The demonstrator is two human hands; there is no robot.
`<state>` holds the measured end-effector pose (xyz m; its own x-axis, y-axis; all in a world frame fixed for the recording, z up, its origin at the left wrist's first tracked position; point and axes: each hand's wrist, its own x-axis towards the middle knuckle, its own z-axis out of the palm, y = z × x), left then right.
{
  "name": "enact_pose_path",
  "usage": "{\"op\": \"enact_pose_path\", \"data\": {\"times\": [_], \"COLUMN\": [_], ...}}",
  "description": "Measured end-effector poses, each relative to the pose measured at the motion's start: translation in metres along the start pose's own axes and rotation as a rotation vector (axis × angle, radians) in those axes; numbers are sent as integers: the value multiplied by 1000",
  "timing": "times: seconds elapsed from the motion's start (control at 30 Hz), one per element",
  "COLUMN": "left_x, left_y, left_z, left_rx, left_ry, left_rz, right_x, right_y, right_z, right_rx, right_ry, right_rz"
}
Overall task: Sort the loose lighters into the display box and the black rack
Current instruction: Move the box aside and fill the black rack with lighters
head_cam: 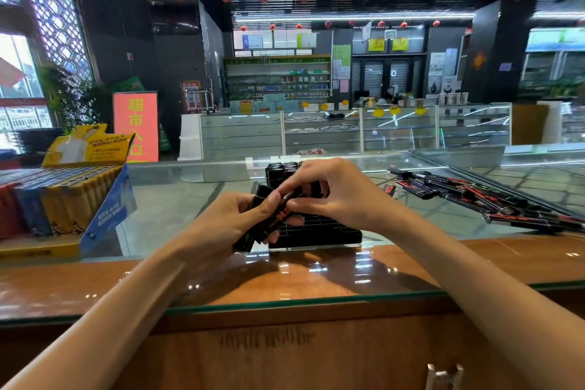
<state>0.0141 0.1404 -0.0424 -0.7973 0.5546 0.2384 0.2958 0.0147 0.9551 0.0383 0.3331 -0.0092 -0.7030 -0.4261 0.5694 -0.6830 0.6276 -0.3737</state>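
You are roughly midway through, as far as this view lets you judge. Your left hand (232,220) is clenched round a small bundle of black lighters (253,236), and your right hand (332,195) pinches the top of one red-printed lighter (280,215) from that bundle. Both hands are just above the black rack (316,233), which sits mid-counter, close behind the wooden near edge of the counter (348,266).

Done: the far rows of the rack hold standing lighters (281,170), and the display box (104,222) at the left edge of the counter looks packed with yellow, blue and red ones.

Left: the near rows of the rack show open cells, the bundle in your hand is not yet slotted, and a loose pile of black-and-red lighters (474,196) lies toward the right edge of the counter, well apart from the rack.

Counted: one rack, one display box, two hands at work. The bundle seems to be two or three lighters, though your fingers hide part of it. The loose pile is perhaps a dozen; they overlap and blur, so you cannot fix the number.
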Motion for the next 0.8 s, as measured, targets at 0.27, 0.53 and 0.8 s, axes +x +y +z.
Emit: {"op": "enact_pose_path", "data": {"times": [0.27,0.53,0.8], "left_x": [5,3,0], "left_y": [4,3,-1], "left_z": [1,-5,-11], "left_rx": [-223,-228,-209], "left_ry": [123,204,246], "left_rz": [-28,-24,-8], "right_x": [-16,-18,5], "right_y": [20,20,8], "right_z": [-23,-16,-4], "right_rx": [110,526,710], "right_ry": [-13,-13,22], "right_rz": [157,298,357]}}
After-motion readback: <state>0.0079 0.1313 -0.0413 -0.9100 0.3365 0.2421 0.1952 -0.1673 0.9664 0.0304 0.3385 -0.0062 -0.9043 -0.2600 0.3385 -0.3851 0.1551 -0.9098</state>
